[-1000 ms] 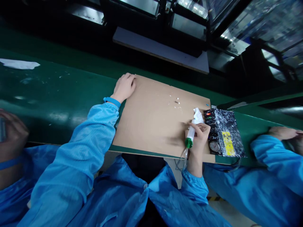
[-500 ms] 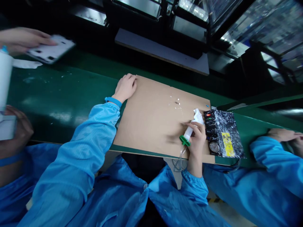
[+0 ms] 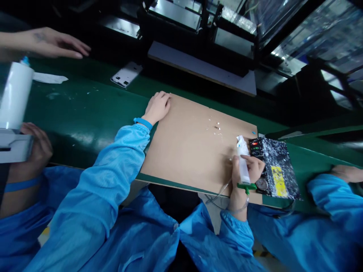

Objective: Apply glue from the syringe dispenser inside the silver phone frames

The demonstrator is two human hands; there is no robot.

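- Moved since the frame before: phone-shaped panel (image 3: 126, 74), earlier in a co-worker's hand (image 3: 51, 42), now lying on the green bench (image 3: 85, 113), beyond and to the left of the left fingers; that co-worker's hand is now apart from it. White syringe (image 3: 243, 168), earlier slanting with its green flange (image 3: 245, 186) left of the right fingers, now stands more lengthwise, flange toward the wrist.
- Left hand (image 3: 157, 107), one: fingers close together and bent, resting on the far left corner of the cardboard sheet (image 3: 184, 139); whether they pinch it, cannot tell.
- Right hand (image 3: 236, 181), one: fingers clamped round the barrel of the white syringe, above the near right part of the sheet.
- Clear tube, one: runs from the flange end, looping below and left of the right fingers.
- White paper (image 3: 241, 141), crumpled: just beyond the right fingers, at the syringe's far end.
- Black box (image 3: 276, 170), speckled white, yellow label, red light, round gauge: just right of the right fingers.
- Pale crumbs (image 3: 217, 127), several: on the sheet, beyond and left of the right fingers.
- Blue scrap (image 3: 253, 132), small: near the sheet's far right corner, beyond the right fingers.
- White cylinder (image 3: 17, 94), grey fitting below: well left of the left fingers.
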